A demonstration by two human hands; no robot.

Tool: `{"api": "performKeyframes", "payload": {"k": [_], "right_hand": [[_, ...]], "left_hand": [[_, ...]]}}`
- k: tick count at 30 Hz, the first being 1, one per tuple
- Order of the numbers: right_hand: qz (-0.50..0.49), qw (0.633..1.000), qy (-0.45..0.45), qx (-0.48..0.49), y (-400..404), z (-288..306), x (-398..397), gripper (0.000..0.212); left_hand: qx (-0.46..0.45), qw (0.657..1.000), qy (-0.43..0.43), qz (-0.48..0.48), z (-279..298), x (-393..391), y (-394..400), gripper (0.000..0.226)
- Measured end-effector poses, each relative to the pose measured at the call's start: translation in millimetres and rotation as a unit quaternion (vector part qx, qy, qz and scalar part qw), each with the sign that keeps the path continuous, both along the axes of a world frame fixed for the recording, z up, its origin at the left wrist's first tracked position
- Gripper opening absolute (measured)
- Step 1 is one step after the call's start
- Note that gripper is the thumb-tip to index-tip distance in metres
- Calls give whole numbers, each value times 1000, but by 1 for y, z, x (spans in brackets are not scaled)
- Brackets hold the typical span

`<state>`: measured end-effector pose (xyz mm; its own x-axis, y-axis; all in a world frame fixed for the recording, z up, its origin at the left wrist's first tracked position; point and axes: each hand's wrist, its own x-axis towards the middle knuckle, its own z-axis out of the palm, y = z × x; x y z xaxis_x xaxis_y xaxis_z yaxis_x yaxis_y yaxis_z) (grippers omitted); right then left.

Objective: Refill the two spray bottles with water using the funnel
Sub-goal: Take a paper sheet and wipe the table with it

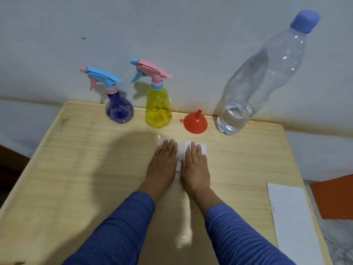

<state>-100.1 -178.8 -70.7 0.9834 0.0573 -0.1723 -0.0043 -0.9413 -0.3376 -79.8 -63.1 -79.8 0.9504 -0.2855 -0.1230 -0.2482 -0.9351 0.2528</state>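
Along the back of the wooden table [76, 159] stand a purple spray bottle [119, 109] with a blue-and-pink trigger head and a yellow spray bottle [158, 109] with a pink-and-blue head, both capped. A red funnel [195, 123] lies mouth-down to their right. Further right stands a tall clear water bottle [263, 79] with a blue cap and a little water at its bottom. My left hand [164, 161] and my right hand [195, 165] lie flat, fingers straight, side by side on a white tissue [181, 152] at the table's middle.
A white sheet of paper [294, 222] lies at the table's right front edge. An orange object [334, 197] sits beyond the right edge. A pale wall stands right behind the bottles.
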Motion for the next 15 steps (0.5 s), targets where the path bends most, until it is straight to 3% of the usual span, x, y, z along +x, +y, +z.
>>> {"api": "performKeyframes", "payload": {"k": [2,15], "right_hand": [[14,1000,6,2,27,0,7,52],[51,998,17,24,211,0,20,57]], "left_hand": [[12,1000,2,7,2,4,29,55],[40,995,18,92,6,-10,216,54]]}}
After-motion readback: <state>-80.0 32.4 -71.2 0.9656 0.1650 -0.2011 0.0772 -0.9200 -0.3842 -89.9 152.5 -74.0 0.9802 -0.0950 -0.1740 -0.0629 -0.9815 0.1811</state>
